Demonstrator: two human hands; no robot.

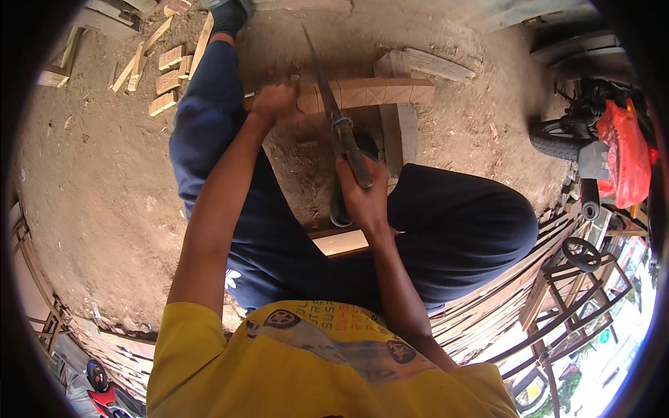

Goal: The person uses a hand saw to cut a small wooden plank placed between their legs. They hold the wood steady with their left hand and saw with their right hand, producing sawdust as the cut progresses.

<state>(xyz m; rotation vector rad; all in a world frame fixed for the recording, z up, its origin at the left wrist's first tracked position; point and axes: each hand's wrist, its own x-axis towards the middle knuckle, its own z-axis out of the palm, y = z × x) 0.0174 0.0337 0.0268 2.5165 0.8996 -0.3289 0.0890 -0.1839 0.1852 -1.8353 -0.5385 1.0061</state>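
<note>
My right hand [365, 197] is wrapped around the handle of a hand saw [325, 87]. Its narrow blade points away from me and crosses over a wooden beam [383, 93]. Pencilled crosses and triangles run along the beam's side. My left hand [276, 104] grips the beam near its left end, left of the blade; the undersides of its fingers are hidden. Beneath the beam's right part lies a grey supporting timber [398, 136]. I cannot tell whether the blade touches the wood.
Several short cut blocks [167, 82] and thin strips lie on the dirt floor [97, 181] at the far left, beside my left foot [228, 15]. A loose plank [439, 65] rests beyond the beam. At right stand a motorcycle with a red plastic bag [624, 150] and a metal frame [578, 299].
</note>
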